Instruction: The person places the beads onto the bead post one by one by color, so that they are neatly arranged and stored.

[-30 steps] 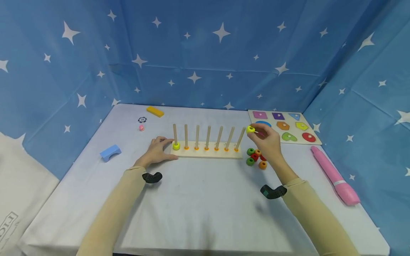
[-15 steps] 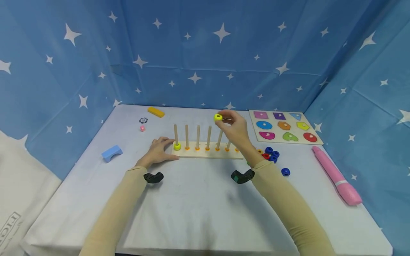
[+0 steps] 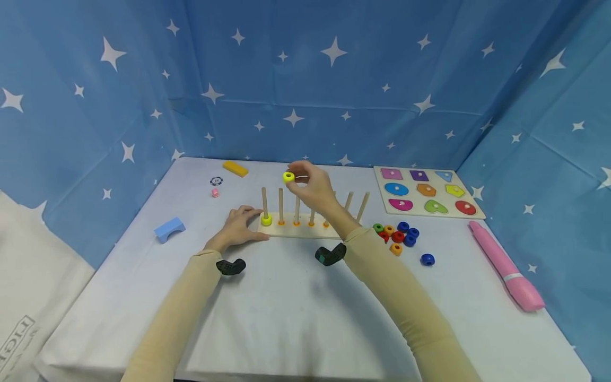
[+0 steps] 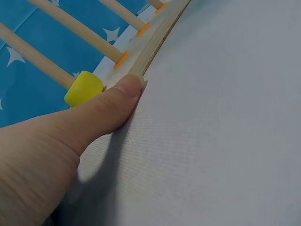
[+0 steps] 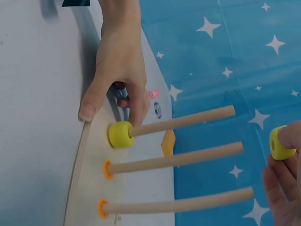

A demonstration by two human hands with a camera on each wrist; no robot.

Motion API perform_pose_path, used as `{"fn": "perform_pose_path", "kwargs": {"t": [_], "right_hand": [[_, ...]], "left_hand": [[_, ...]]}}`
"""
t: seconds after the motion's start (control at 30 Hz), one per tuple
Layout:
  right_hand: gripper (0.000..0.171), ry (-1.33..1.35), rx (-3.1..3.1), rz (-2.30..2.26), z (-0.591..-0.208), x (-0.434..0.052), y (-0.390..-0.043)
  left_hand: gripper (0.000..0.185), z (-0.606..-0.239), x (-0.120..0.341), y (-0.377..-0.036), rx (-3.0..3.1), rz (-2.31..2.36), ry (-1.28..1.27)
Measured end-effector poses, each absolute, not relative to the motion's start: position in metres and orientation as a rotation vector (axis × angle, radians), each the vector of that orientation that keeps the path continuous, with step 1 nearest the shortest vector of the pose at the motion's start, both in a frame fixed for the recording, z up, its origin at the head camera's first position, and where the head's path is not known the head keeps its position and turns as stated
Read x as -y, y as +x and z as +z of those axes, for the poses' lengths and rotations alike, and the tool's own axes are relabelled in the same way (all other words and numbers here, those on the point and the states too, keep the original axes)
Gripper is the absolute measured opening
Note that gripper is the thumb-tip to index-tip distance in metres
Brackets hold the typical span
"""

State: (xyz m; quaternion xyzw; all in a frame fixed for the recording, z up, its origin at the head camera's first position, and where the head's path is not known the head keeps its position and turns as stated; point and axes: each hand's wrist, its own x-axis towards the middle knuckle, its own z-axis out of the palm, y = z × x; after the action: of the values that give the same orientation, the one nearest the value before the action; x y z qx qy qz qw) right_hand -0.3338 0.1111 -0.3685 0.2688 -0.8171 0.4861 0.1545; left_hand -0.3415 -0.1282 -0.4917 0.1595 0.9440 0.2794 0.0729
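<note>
A wooden peg board [image 3: 291, 229] with several upright pegs stands mid-table. One yellow ring [image 3: 266, 219] [image 5: 120, 134] [image 4: 83, 88] sits at the foot of the leftmost peg. My left hand [image 3: 237, 227] rests flat at the board's left end, thumb [image 4: 101, 110] pressed against its edge. My right hand [image 3: 312, 187] pinches a second yellow ring [image 3: 288, 177] [image 5: 280, 143] in the air above the tops of the left pegs. The hand hides part of the middle pegs.
Loose rings in red, green, orange and blue [image 3: 398, 236] lie right of the board, one blue ring [image 3: 427, 259] apart. A shape puzzle [image 3: 426, 192] sits back right, a pink roll [image 3: 506, 273] at right, a blue block [image 3: 169, 228] left, a yellow block [image 3: 235, 168], chip and pink die at back.
My right hand carried the yellow ring leftward from the board's right end to above the left pegs. The left hand stayed on the board's left end.
</note>
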Motion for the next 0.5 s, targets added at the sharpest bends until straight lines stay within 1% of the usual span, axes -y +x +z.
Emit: {"fn": "perform_pose_path", "kwargs": {"t": [0.23,0.5], "right_hand": [[0.034,0.849,2.403,1.286,-0.372,-0.089,-0.338],[0.033,0.841,2.540,1.219,-0.375,-0.071,-0.338]], "left_hand": [[0.091,-0.490,0.127,-0.340,-2.827,0.855,0.467],[0.094,-0.491,0.126,-0.339,-2.818,0.881,0.450]]}}
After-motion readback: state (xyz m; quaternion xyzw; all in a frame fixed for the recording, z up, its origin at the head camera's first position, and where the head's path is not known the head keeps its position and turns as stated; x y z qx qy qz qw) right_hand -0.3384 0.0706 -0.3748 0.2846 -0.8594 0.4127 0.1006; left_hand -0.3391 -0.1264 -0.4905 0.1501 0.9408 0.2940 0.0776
